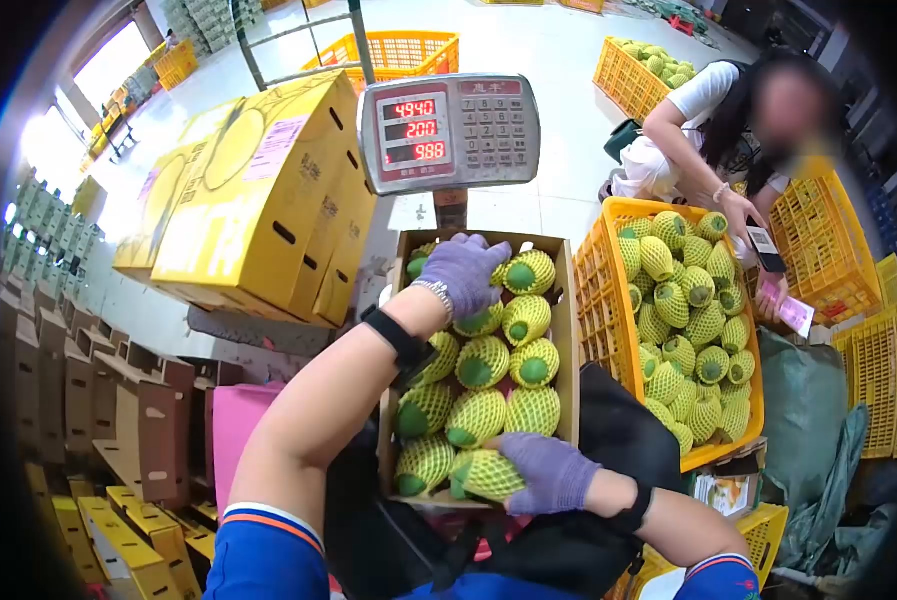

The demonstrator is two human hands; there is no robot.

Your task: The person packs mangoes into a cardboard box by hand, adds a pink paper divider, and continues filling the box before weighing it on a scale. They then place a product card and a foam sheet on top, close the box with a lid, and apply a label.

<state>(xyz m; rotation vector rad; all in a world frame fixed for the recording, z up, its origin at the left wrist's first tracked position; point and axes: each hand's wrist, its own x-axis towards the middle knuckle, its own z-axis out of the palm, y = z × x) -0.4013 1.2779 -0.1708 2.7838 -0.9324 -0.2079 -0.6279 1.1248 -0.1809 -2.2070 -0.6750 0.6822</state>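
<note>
In front of me, an open cardboard box (571, 350) holds several rows of green mangoes (484, 362) in yellow foam nets. My left hand (466, 275), in a purple knitted glove, reaches into the far end of the box. Its fingers curl over a mango in the far row, and the palm hides most of that fruit. At the near end, my right hand (549, 473), gloved alike, grips a netted mango (487, 475) from its right side. This mango lies slightly tilted on the near row. A scale display (450, 132) with red digits stands just beyond the box.
An orange crate (609, 215) full of netted mangoes stands at the right. Beyond it, a person (709, 120) holds a phone (766, 248) and a pink paper slip (789, 308). Yellow cartons (259, 200) stand at the left, above folded cardboard boxes (144, 430).
</note>
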